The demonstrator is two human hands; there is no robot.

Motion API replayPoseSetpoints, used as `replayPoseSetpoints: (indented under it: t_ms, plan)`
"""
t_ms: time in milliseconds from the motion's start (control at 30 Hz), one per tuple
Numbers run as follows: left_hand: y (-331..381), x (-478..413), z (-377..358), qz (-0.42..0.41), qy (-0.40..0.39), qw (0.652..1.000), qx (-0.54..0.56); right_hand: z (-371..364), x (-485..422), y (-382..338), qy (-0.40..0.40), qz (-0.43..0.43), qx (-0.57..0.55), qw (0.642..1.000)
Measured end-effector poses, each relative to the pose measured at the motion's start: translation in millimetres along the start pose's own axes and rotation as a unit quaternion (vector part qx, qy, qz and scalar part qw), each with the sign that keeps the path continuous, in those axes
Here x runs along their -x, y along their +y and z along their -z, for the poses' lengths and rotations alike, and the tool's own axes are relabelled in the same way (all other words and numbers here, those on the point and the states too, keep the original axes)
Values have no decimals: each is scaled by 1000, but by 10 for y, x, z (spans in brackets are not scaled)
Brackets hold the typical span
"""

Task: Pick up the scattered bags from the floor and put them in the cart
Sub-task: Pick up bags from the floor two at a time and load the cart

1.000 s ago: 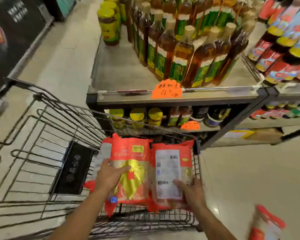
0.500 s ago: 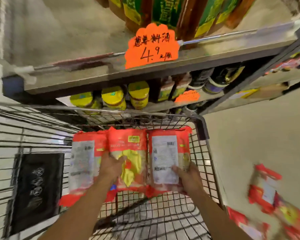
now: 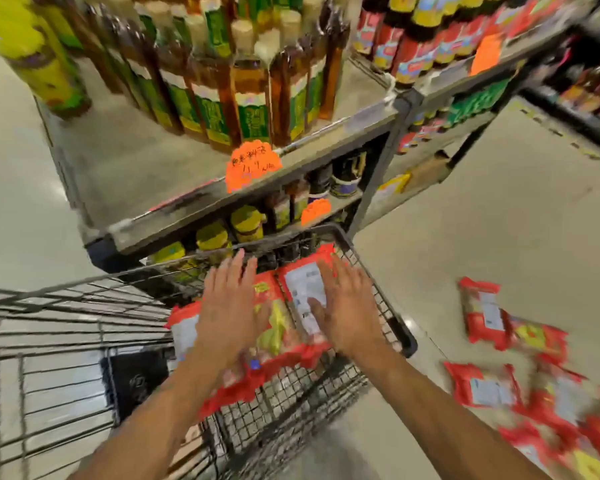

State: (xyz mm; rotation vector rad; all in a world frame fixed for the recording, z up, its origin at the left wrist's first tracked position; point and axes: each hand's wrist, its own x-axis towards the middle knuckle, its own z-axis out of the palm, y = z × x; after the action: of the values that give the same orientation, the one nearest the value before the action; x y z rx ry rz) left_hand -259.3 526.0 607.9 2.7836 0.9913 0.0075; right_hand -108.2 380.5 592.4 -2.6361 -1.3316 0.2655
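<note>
Left hand [image 3: 231, 306] and right hand [image 3: 347, 313], both with fingers spread flat and gripping nothing, palms down over the red bags [image 3: 284, 323] lying side by side in the wire cart [image 3: 388, 292]. Motion blur makes it hard to tell whether the palms touch the bags or hover just above them. The bags rest at the cart's far end, against its front wall (one shows a white label, another a yellow panel). A black pouch [image 3: 132, 379] lies on the cart floor to the left. On the floor [image 3: 465, 237] to the right, more red bags [image 3: 499, 355] lie scattered. Beyond the cart, a metal shelf [image 3: 136, 168] carries bottles [image 3: 243, 84] and an orange price tag [image 3: 252, 166].
</note>
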Motion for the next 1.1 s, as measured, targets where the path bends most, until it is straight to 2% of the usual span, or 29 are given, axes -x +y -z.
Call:
replayPoseSetpoints:
  t_ms: [167, 333, 533, 667, 767, 867, 967, 1100]
  plan:
    - [523, 374, 867, -133, 77, 987, -52, 852, 858, -150, 140, -64, 37, 987]
    - [1372, 913, 1280, -266, 88, 957, -72, 1349, 2050, 125, 169, -186, 78, 965]
    - [2821, 1724, 1242, -434, 78, 897, -44, 1656, 3725, 877, 206, -353, 92, 908]
    - [3707, 2355, 1051, -514, 65, 855, -10, 1651, 4790, 1387, 236, -434, 89, 865]
    - [4311, 2814, 829, -558, 59, 828, -19, 1595, 5475, 1826, 230, -484, 66, 842]
    - [4881, 3130, 539, -575, 46, 816, -42, 1526, 6026, 2210, 211, -511, 49, 832]
    - [5363, 3378, 249, -590, 40, 804, -59, 1418, 6455, 2599, 208, -511, 48, 833]
    - [5848, 3537, -79, -588, -5, 806, -61, 1223, 6704, 3075, 162, -516, 15, 841]
